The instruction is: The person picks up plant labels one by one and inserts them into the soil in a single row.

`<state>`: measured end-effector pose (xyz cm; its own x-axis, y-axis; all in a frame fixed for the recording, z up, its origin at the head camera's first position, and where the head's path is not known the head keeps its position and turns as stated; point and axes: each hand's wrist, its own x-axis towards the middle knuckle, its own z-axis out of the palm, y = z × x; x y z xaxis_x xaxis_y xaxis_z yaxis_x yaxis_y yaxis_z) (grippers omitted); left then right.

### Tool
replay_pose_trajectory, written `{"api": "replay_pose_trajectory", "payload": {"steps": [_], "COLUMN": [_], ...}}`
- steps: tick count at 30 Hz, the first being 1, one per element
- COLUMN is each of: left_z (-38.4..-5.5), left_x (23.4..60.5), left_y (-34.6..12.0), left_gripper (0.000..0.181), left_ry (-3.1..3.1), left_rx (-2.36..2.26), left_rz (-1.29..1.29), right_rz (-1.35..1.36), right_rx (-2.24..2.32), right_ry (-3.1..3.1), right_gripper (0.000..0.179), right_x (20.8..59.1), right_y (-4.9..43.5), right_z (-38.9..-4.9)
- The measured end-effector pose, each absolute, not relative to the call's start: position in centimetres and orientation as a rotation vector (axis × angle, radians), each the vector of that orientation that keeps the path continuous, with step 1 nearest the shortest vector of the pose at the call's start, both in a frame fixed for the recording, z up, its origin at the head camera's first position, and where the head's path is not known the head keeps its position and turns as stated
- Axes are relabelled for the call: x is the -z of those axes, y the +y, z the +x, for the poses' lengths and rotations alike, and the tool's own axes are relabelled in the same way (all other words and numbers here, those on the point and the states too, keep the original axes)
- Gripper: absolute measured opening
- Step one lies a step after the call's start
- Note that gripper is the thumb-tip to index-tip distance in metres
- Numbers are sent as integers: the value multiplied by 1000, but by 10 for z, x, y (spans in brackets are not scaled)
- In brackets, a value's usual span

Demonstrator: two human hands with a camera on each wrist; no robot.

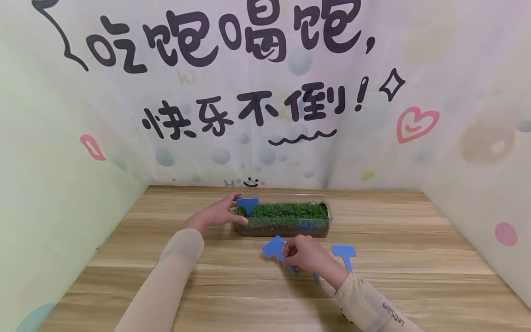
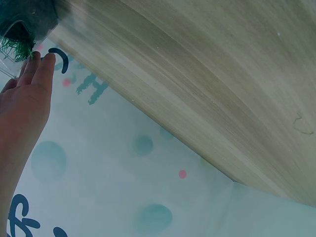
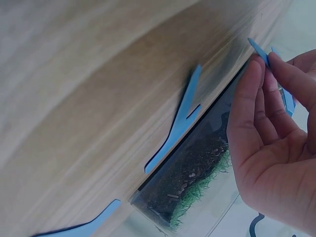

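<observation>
A clear plastic planter (image 1: 265, 234) with dark soil and green grass (image 1: 290, 210) stands towards the back of the table. My left hand (image 1: 216, 213) rests against its left end, thumb at the front and fingers fairly straight towards the back. Beside that hand, a blue T-shaped plant label (image 1: 248, 202) stands upright in the grass. In front of the planter, my right hand (image 1: 310, 254) pinches another blue plant label (image 1: 274, 247) by its stem between thumb and fingers. That label is tilted, its wide head pointing up and left.
Right of my right hand, a blue plant label (image 1: 343, 251) lies on the wooden table (image 1: 232, 286). Another label (image 1: 316, 277) is mostly hidden under the hand. Behind the table hangs a printed cloth (image 1: 199, 161), with similar walls at both sides.
</observation>
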<state>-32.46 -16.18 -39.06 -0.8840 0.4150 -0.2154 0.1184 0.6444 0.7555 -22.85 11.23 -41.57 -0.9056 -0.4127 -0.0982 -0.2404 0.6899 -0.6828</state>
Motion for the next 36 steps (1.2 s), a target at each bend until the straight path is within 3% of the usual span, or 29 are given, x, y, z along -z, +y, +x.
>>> {"api": "replay_pose_trajectory", "payload": {"steps": [36], "left_z": [-325], "left_x": [391], "left_y": [-162], "left_gripper": [96], "left_ry": [2508], "left_rx": [-1104], "left_rz": [422], "right_rz": [-586], "right_rx": [1011], "right_ry": [2680], "right_gripper": [12], "right_x": [411], "right_y": [113], "right_z": [-234]}}
